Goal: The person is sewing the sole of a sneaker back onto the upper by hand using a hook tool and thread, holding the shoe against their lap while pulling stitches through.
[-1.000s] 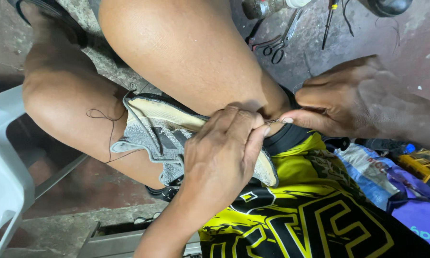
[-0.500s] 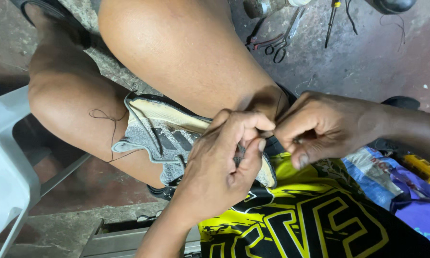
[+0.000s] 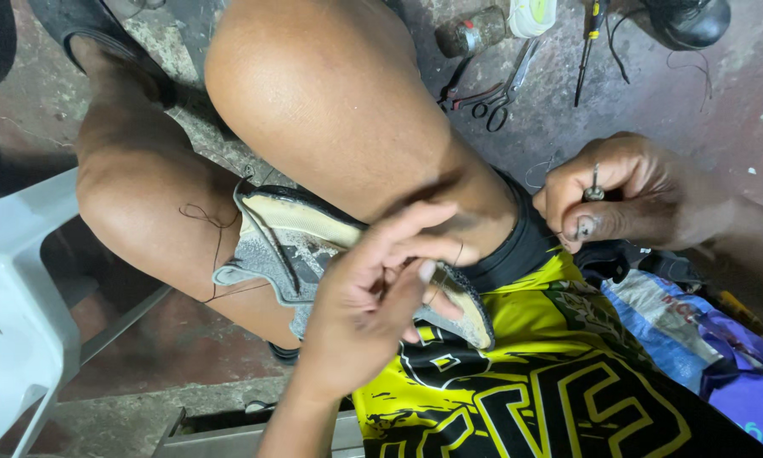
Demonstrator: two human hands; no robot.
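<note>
Since half a second ago, I see my right hand (image 3: 627, 199) has pulled away from the shoe toward 3 o'clock, and it now sits well apart from my left hand (image 3: 373, 293). The right hand's fingers are pinched together on a small metal needle (image 3: 595, 182), with a thin dark thread (image 3: 449, 263) running back toward the shoe. The grey knit shoe with a cream sole (image 3: 314, 246) stays wedged between my bare knees at the centre of view, sole edge turned up. My left hand lies over its heel end, fingers loosely spread and apart, fingertips touching the sole rim. At 12 o'clock on the concrete floor (image 3: 653, 93) lie metal scissors (image 3: 500, 93) beside a rusty tin can (image 3: 470, 32). A white plastic chair (image 3: 17, 280) stands at 9 o'clock.
</note>
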